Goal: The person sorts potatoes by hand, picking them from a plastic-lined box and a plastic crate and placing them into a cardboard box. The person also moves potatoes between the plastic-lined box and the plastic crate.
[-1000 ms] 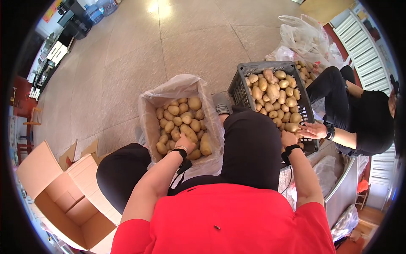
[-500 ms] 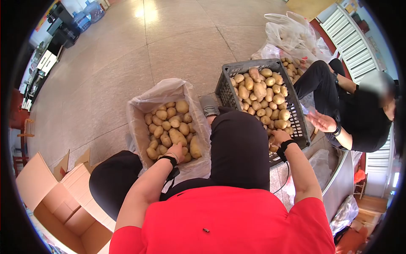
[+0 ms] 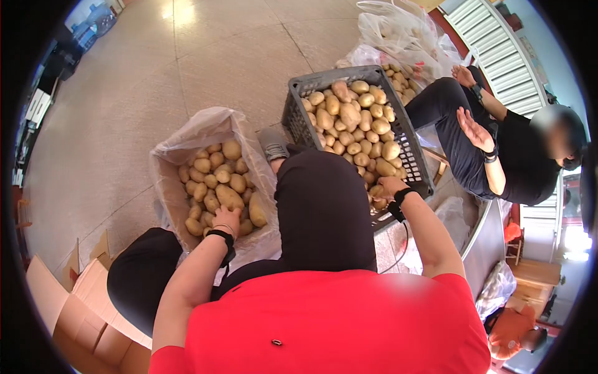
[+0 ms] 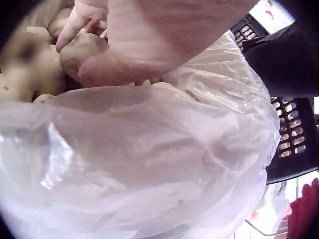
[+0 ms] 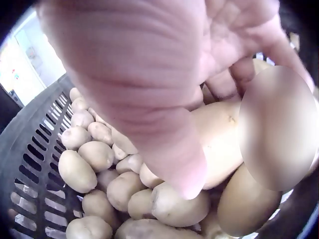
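Potatoes (image 3: 230, 197) fill a box lined with clear plastic (image 3: 167, 171). The left hand (image 3: 227, 220) is at its near side; in the left wrist view, the thumb and fingers of that hand (image 4: 149, 40) lie around a potato (image 4: 82, 52). To the right stands a black slatted crate (image 3: 299, 118) of potatoes (image 3: 351, 115). At its near end is the right hand (image 3: 391, 187). The right wrist view has this hand (image 5: 149, 74) with its thumb and curled fingers around a pale potato (image 5: 217, 142), above other potatoes (image 5: 124, 190).
An open cardboard box (image 3: 93, 305) is at the lower left. Another person in black (image 3: 529, 156) sits beyond the crate, both hands raised. Plastic bags (image 3: 398, 31) with potatoes lie behind it. A knee (image 3: 324, 212) stands between the two hands.
The head view has turned, shifting both containers left in it. The other person's hand has moved up and away from the crate. Both of the wearer's hands stay at their containers.
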Motion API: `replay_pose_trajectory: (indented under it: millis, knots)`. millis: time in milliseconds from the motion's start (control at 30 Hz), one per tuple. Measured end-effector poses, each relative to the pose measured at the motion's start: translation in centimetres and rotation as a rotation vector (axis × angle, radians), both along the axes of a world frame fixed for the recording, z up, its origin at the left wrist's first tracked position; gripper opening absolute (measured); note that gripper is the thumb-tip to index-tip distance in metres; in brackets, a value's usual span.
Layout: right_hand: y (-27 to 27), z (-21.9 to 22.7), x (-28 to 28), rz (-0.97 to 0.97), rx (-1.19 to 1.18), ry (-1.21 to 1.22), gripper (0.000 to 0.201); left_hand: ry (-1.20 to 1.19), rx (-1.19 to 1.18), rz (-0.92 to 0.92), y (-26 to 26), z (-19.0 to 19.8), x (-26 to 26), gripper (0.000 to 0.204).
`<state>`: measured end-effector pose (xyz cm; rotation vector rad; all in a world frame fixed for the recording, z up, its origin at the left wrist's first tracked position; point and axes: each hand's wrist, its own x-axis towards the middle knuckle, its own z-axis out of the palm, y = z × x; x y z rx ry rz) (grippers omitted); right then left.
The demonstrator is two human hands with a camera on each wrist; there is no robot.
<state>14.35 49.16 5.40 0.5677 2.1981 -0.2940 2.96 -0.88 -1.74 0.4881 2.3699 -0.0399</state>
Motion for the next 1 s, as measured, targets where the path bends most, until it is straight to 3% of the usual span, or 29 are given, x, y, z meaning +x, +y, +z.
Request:
replay_pose_trajectory:
  millis: [167, 267, 333, 400, 467, 533, 567, 667, 800, 933, 1000]
  knots:
    - [0.6, -0.6, 0.6, 0.062, 0.009, 0.068, 0.062, 0.139, 0.104, 0.110, -0.6, -1.4, 1.0, 0.032]
    - [-0.8, 1.4, 0.4, 0.106, 0.027, 0.043, 0.062, 0.126, 0.078, 0.029, -0.6, -0.9, 0.3, 0.032]
    - [-0.5, 1.1, 1.0, 0.037, -0.041, 0.106, 0.062, 0.135, 0.136, -0.035, -0.2, 0.4, 0.0, 0.030]
    - [0.1, -0.5, 1.5, -0.037, -0.081, 0.121, 0.064, 0.103, 0.117, 0.019, -1.5, -4.4, -0.8, 0.029]
    - [0.2, -1.1, 1.7, -0.098, -0.093, 0.079, 0.064, 0.107, 0.162, 0.041, -0.8, -1.0, -0.7, 0.028]
    - [-1.0, 0.7, 1.6, -0.037, -0.019, 0.073, 0.062, 0.131, 0.236, 0.098, -1.0, -1.0, -0.3, 0.027]
    - [-1.5, 0.8, 1.6, -0.080, 0.008, 0.104, 0.054, 0.141, 0.297, 0.171, -1.2, -1.2, -0.3, 0.026]
    - [-2.0, 1.7, 1.4, -0.175, -0.023, 0.064, 0.050, 0.105, 0.307, 0.168, -0.8, -0.1, -0.5, 0.025]
    - [-2.7, 2.6, 1.8, -0.181, 0.031, 0.087, 0.048, 0.072, 0.440, 0.115, -2.1, -4.1, -1.9, 0.025]
    - [-3.0, 1.6, 2.6, -0.007, 0.060, 0.115, 0.047, 0.089, 0.406, 0.115, -1.7, -2.0, -2.0, 0.025]
    - [-3.4, 2.7, 2.7, 0.121, 0.039, 0.135, 0.043, 0.057, 0.453, 0.229, -1.4, -1.2, -2.1, 0.027]
